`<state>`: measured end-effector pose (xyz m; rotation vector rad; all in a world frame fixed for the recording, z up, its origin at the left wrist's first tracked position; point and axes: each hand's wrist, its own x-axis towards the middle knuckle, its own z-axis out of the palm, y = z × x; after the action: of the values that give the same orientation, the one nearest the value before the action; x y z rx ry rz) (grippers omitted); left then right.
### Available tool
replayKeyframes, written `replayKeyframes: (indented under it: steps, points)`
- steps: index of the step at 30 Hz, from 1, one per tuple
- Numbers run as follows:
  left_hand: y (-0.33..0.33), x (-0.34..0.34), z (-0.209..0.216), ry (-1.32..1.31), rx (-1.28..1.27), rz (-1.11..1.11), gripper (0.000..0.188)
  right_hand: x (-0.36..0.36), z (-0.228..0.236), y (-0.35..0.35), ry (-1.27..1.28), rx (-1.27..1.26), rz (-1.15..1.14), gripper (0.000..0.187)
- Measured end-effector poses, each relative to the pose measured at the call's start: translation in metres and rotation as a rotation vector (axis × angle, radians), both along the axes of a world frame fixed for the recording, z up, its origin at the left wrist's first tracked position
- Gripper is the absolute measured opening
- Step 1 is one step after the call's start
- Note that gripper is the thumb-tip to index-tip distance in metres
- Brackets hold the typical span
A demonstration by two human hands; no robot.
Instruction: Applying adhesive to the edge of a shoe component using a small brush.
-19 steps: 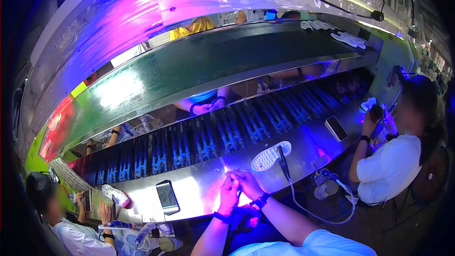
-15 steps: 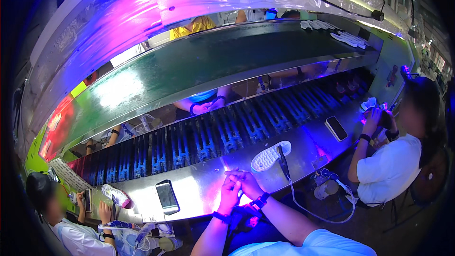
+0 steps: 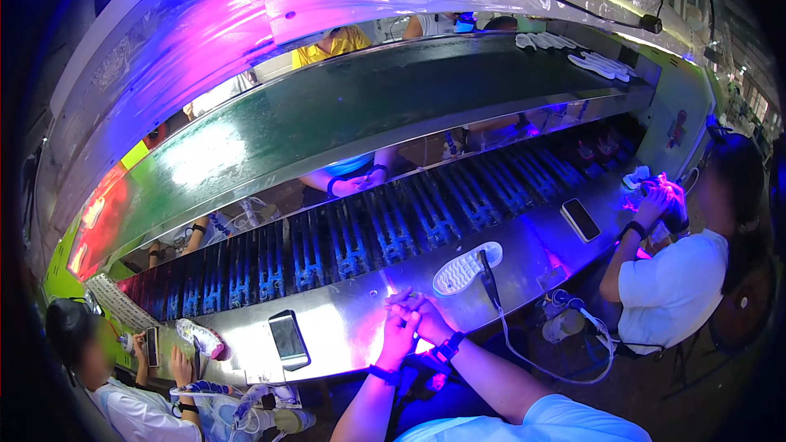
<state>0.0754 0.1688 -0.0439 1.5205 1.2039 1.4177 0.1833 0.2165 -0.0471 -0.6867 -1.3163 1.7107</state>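
My left hand (image 3: 396, 337) and my right hand (image 3: 431, 324) are clasped together at the near edge of the metal worktop. Their fingers are folded over each other, and no object shows between them. Both wrists wear a dark band. Just right of my hands lies a white shoe sole (image 3: 463, 268), tread side up. A dark-handled tool (image 3: 489, 278) with a pale cord rests against the sole. To the left of my hands, a smartphone (image 3: 290, 340) lies flat on the worktop.
Beyond the worktop (image 3: 336, 319) runs a conveyor of dark slats (image 3: 352, 237), with a green belt (image 3: 368, 90) above it. White soles (image 3: 602, 67) lie on the belt's far right. Another phone (image 3: 580, 220) is to the right. Co-workers sit on both sides; the right one handles a shoe part.
My hands stay clasped, with only a slight shift of the fingers. The co-worker on the right has moved their hands, and pink light now falls on what they hold.
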Motion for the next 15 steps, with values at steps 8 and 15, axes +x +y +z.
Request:
replayKeyframes:
  steps: [8,15]
  points:
    - [0.000,0.000,-0.002,-0.021,-0.009,0.041,0.047,-0.001,-0.002,-0.002,-0.099,0.026,-0.004,0.038]
    - [0.003,-0.001,-0.012,-0.068,-0.032,0.018,0.043,0.001,0.003,-0.003,-0.160,0.095,-0.024,0.043]
